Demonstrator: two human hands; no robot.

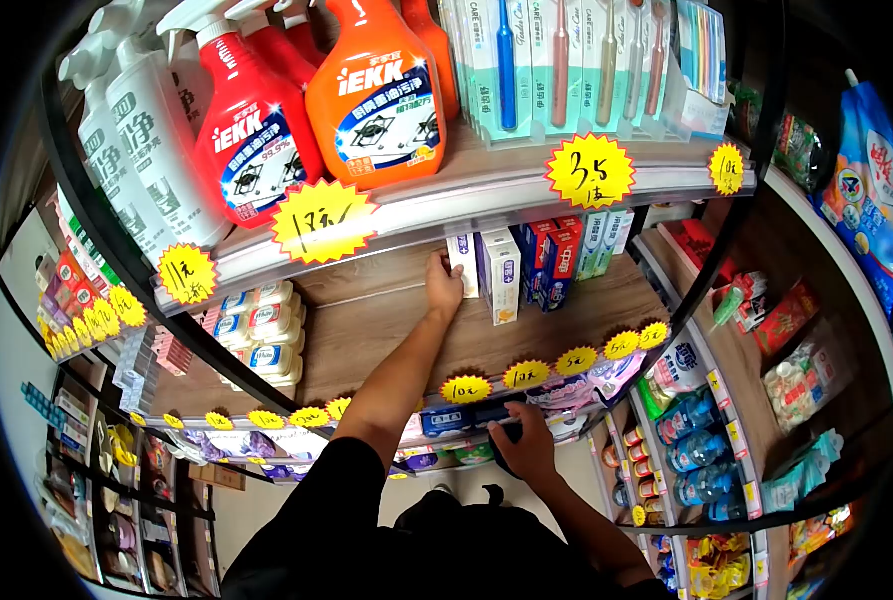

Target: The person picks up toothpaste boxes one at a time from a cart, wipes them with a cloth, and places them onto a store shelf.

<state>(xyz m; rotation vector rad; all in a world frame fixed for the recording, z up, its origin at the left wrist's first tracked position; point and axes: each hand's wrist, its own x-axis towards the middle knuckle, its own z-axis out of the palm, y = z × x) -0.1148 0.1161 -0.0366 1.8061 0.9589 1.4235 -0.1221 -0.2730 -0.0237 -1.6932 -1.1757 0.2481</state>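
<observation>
On the shelf [367, 345], left of the red-and-blue boxes [561, 262], a white box [469, 268] is touched by the left hand [446, 287] — whether pinched cannot be told; nearer, the right hand [529, 446] is curled at a dark object [504, 456] — its grip unclear.

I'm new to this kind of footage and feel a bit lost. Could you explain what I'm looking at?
There is no machine here: a person works with two bare hands. The single picture comes from a camera worn on the head, looking forward and down, with a curved, dark-edged view.

On the wooden shelf stand lidded tubs, a white-and-purple box and red-and-blue boxes. Above are spray bottles and packaged toothbrushes.

The left hand reaches in and touches a narrow white box; whether it is gripped is unclear. The right hand is lower, near the shelf's front edge; I can't tell whether it holds anything.
</observation>
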